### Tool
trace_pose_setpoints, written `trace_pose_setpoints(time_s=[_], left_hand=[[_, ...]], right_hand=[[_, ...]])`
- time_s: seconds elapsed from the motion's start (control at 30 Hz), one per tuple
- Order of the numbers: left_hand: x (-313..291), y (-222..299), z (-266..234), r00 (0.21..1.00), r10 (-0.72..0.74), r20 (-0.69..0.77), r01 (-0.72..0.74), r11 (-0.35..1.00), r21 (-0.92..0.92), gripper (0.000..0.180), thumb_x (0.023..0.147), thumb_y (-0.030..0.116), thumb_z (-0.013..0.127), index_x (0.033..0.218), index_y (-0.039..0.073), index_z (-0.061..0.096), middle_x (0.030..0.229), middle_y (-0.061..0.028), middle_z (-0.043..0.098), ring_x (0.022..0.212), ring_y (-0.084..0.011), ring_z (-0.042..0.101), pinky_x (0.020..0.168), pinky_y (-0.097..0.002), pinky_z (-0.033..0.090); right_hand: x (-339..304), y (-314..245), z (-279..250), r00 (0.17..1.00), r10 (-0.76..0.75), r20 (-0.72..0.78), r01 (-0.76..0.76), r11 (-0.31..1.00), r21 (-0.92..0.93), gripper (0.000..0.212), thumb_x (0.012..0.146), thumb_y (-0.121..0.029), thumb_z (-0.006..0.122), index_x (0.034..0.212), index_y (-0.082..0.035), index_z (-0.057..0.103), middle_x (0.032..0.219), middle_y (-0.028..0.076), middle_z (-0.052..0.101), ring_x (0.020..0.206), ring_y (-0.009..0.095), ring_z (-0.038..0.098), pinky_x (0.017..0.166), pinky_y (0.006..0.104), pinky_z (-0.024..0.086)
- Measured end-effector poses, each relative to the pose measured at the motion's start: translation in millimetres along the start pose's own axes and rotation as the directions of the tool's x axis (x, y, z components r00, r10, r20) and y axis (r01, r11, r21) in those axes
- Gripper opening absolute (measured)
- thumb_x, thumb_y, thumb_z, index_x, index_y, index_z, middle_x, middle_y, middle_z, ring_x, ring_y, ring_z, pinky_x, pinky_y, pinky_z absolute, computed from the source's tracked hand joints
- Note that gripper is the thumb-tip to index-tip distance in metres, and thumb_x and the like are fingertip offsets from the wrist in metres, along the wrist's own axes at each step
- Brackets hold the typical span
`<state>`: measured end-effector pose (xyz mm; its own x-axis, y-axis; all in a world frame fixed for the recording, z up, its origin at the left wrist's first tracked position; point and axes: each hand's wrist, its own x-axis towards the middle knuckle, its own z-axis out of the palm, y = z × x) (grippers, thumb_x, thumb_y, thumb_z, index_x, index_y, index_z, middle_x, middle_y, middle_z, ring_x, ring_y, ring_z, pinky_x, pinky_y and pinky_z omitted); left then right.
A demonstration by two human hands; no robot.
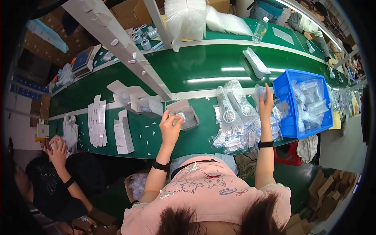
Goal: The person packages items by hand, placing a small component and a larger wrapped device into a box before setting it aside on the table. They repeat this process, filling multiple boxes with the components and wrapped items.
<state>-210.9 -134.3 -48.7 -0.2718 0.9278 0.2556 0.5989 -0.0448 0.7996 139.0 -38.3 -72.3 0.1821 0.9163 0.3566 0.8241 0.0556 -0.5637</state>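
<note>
My left hand [170, 128] is at the front edge of an open grey-white box [190, 122]. Its fingers curl around a small, pale round item [181, 116] at the box's mouth; the exact kind is unclear. My right hand [266, 105] is raised over the bagged goods, closed on a clear plastic-wrapped item [258, 93] that its fingers partly cover. Below and beside it lie two long clear bags with round-headed devices [229, 116] and a heap of small flat plastic packets [231, 140].
A blue bin [279, 88] of bagged devices stands at right. Left of my box are open white cartons [150, 107], an upright printed box [123, 137] and flat cartons [97, 121]. Beyond the rail lies a bubble-wrapped piece [256, 63] on the green belt. A co-worker's hands [58, 150] work at far left.
</note>
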Motion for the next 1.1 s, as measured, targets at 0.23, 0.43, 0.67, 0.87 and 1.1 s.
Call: trace_pose_setpoints(time_s=[0.23, 0.43, 0.67, 0.87, 1.1], left_hand=[[13.7, 6.7, -0.8, 1.000, -0.005, -0.016, 0.005, 1.000, 0.012, 0.013, 0.062, 0.006, 0.068, 0.070, -0.001, 0.062, 0.091, -0.0215, 0.058, 0.086, -0.0336, 0.057, 0.074, -0.0338, 0.044], [12.9, -0.5, 0.5, 0.999, -0.034, -0.016, 0.033, 0.998, -0.047, 0.010, 0.062, 0.004, 0.067, 0.067, -0.002, 0.061, 0.090, -0.0206, 0.057, 0.082, -0.0316, 0.058, 0.072, -0.0316, 0.045], [4.2, -7.6, -11.4, 0.995, -0.048, -0.086, 0.016, 0.939, -0.342, 0.019, 0.069, 0.000, 0.062, 0.087, -0.001, 0.055, 0.104, -0.0138, 0.052, 0.091, -0.0212, 0.054, 0.071, -0.0266, 0.044], [5.1, -73.2, -54.6, 0.881, -0.178, -0.438, 0.074, 0.967, -0.243, 0.045, 0.071, 0.005, 0.064, 0.109, 0.004, 0.042, 0.122, -0.0156, 0.038, 0.109, -0.0256, 0.041, 0.084, -0.0327, 0.041], [-45.4, -127.1, -65.4, 0.873, -0.403, -0.274, 0.474, 0.569, 0.672, 0.094, 0.052, 0.020, 0.076, 0.128, 0.007, 0.022, 0.130, -0.0245, 0.023, 0.118, -0.0414, 0.027, 0.097, -0.0470, 0.025]], right_hand=[[-58.2, -172.7, 33.5, 0.922, -0.384, -0.046, 0.157, 0.265, 0.951, 0.033, 0.072, 0.002, 0.059, 0.099, -0.010, 0.046, 0.099, 0.013, 0.054, 0.096, 0.028, 0.052, 0.082, 0.0372, 0.042], [-66.1, -183.7, 64.9, 0.542, -0.832, 0.118, 0.685, 0.520, 0.510, 0.029, 0.067, -0.009, 0.064, 0.095, -0.010, 0.055, 0.108, 0.012, 0.052, 0.107, 0.031, 0.045, 0.090, 0.0411, 0.036], [-70.5, -163.1, 52.5, 0.573, -0.804, 0.157, 0.651, 0.563, 0.509, 0.065, 0.059, -0.025, 0.074, 0.116, -0.009, 0.048, 0.127, 0.013, 0.038, 0.122, 0.031, 0.028, 0.100, 0.0429, 0.025], [-104.7, -123.8, 136.0, 0.769, -0.416, 0.485, -0.054, 0.714, 0.698, 0.090, 0.058, -0.020, 0.076, 0.130, -0.005, 0.024, 0.128, 0.017, 0.033, 0.121, 0.031, 0.028, 0.101, 0.0382, 0.025], [-114.8, -173.2, 201.3, 0.737, -0.436, 0.517, -0.081, 0.701, 0.708, 0.098, 0.054, -0.011, 0.077, 0.132, -0.003, 0.017, 0.129, 0.019, 0.028, 0.120, 0.034, 0.029, 0.101, 0.0373, 0.026]])
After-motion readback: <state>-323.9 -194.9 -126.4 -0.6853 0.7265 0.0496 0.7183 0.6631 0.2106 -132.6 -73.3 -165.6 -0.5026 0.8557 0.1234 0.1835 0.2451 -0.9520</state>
